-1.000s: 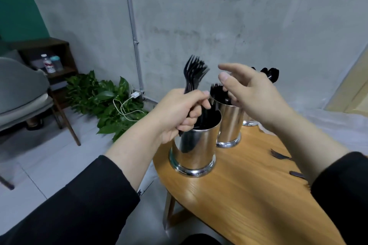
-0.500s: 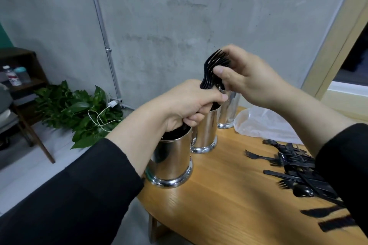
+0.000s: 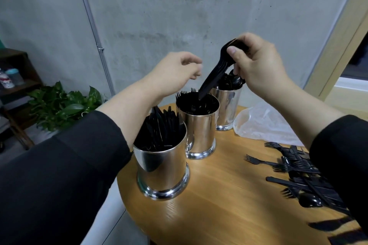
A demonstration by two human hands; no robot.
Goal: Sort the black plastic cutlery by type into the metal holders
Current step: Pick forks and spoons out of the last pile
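Right hand [image 3: 258, 67] raised, grip pinching; left hand [image 3: 175, 71] raised, fingers loosely curled, empty.

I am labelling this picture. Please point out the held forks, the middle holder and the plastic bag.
held forks [image 3: 214, 73], head view, on the stacked handles.
middle holder [image 3: 201, 133], head view, on its shiny front wall.
plastic bag [image 3: 262, 123], head view, on its crumpled middle.

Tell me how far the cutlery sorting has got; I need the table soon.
Well along, not finished. Done: the near holder is packed with what look like knives, the middle holder bristles with forks, the far holder holds spoons. In hand: the right hand lowers a bunch of forks into the middle one; the left hand hovers empty. Left: a loose pile on the table.
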